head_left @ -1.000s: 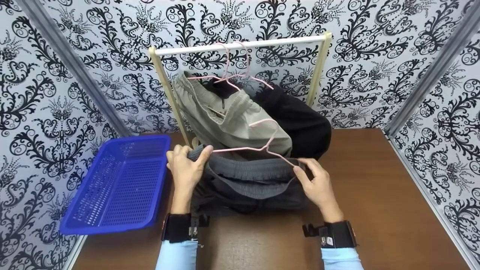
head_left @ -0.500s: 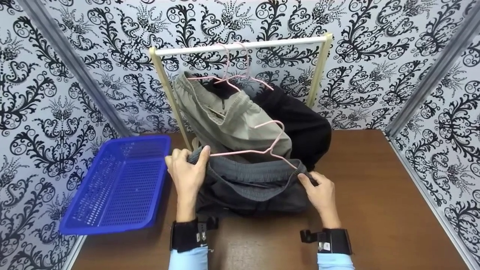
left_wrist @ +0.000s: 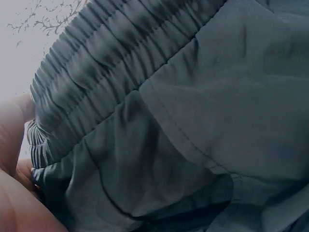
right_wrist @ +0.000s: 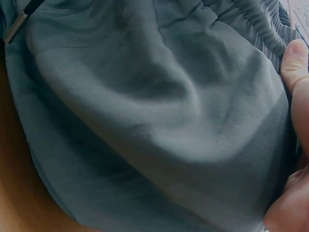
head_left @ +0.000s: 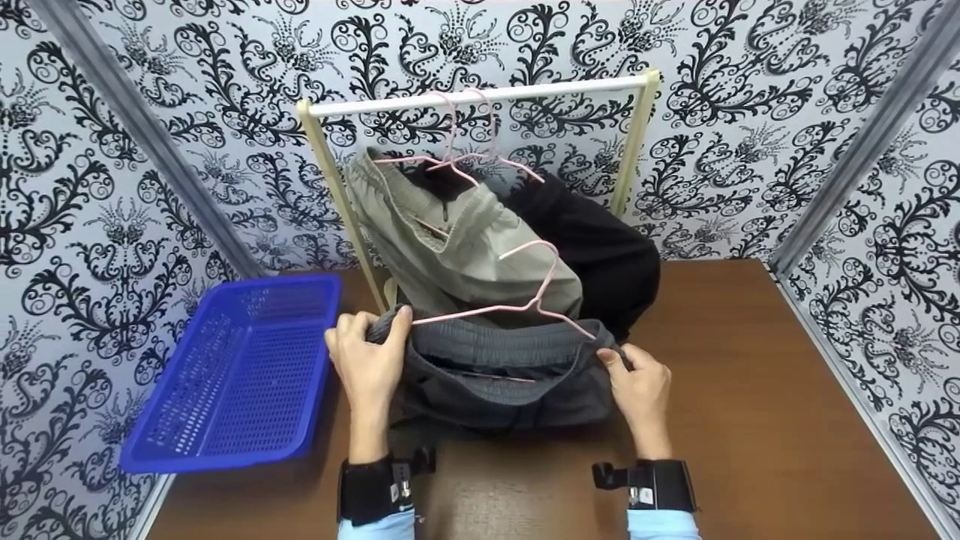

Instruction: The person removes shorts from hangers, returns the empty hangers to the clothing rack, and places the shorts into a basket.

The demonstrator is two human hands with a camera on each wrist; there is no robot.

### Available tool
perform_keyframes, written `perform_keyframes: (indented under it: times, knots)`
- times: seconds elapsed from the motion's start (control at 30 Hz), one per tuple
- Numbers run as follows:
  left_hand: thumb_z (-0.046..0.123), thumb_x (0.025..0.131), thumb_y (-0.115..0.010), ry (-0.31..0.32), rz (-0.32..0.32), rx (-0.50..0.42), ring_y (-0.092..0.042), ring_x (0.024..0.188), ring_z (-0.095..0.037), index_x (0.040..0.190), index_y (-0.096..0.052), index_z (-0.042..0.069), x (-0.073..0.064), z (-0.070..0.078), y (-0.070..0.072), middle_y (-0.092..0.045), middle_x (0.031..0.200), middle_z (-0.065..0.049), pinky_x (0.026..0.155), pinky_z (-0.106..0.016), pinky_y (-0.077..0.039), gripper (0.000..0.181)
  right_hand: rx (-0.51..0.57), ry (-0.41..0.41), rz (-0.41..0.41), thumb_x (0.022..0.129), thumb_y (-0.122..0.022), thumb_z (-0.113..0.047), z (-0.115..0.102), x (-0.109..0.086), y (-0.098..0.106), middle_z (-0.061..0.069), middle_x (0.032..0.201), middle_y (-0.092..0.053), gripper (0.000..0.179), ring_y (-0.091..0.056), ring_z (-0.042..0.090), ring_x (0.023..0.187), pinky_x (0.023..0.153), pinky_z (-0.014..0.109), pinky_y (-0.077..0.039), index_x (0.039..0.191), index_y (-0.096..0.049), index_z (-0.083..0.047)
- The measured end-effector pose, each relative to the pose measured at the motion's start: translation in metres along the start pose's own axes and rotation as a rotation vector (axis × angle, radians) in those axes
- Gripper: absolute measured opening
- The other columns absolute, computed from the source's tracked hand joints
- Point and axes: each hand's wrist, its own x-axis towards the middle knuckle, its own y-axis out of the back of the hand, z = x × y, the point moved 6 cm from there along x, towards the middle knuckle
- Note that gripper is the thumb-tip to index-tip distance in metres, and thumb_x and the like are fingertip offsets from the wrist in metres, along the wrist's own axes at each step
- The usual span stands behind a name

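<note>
Pinching soft-looking dark-grey cloth garment [head_left: 510, 394] by waistband [head_left: 487, 346] ends, L hand [head_left: 366, 361] & R hand [head_left: 642, 381], slim pink hanger [head_left: 537, 302] b/w; prob light, good hold.

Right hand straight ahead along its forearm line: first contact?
Probably the black garment hanging on the rack, beyond the grey waistband the right hand grips; depth between them is unclear.

Blue basket [head_left: 255, 390] at left of brown table [head_left: 757, 412]; scroll-patterned walls [head_left: 720, 97].

Matt cloth garment [right_wrist: 169, 121] with puckered waistband [left_wrist: 96, 77]
</note>
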Motion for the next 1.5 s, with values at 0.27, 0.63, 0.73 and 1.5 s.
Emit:
perform_keyframes:
  times: [0.27, 0.63, 0.73, 1.5]
  knots:
    - [0.029, 0.082, -0.085, 0.053, 0.007, -0.014, -0.050, 0.094, -0.038, 0.081, -0.069, 0.003, 0.000, -0.012, 0.003, -0.058, 0.089, -0.016, 0.088, -0.048, -0.039, 0.030, -0.015, 0.021, 0.015, 0.080, -0.050, -0.077, -0.001, -0.001, 0.002, -0.009, 0.057, -0.033, 0.070, -0.030, 0.015, 0.052, 0.047, 0.030, -0.024, 0.060, -0.042, -0.011]
    - [0.020, 0.089, -0.074, 0.038, 0.037, 0.002, -0.058, 0.097, -0.046, 0.090, -0.067, -0.003, 0.002, -0.025, 0.007, -0.060, 0.094, -0.024, 0.090, -0.055, -0.043, 0.024, 0.000, 0.081, 0.027, 0.083, -0.052, -0.074, -0.008, -0.006, 0.000, -0.009, 0.057, -0.032, 0.067, -0.024, 0.004, 0.052, 0.044, 0.026, -0.018, 0.058, -0.041, -0.013]
    - [0.017, 0.092, -0.071, 0.024, 0.050, 0.010, -0.059, 0.097, -0.048, 0.092, -0.067, -0.005, 0.002, -0.028, 0.008, -0.060, 0.095, -0.026, 0.089, -0.056, -0.044, 0.023, -0.007, 0.090, 0.024, 0.084, -0.051, -0.074, -0.007, -0.008, -0.001, -0.006, 0.056, -0.035, 0.067, -0.026, 0.005, 0.052, 0.044, 0.030, -0.023, 0.058, -0.043, -0.013]
    - [0.009, 0.101, -0.054, 0.242, -0.019, -0.092, -0.058, 0.099, -0.039, 0.102, -0.061, -0.008, 0.020, -0.041, 0.014, -0.063, 0.102, -0.026, 0.089, -0.046, -0.043, 0.018, 0.123, -0.189, -0.252, 0.083, -0.086, -0.015, 0.009, -0.010, 0.000, 0.004, 0.086, -0.074, 0.010, -0.064, 0.008, 0.080, 0.075, 0.018, -0.047, 0.084, -0.078, -0.010]
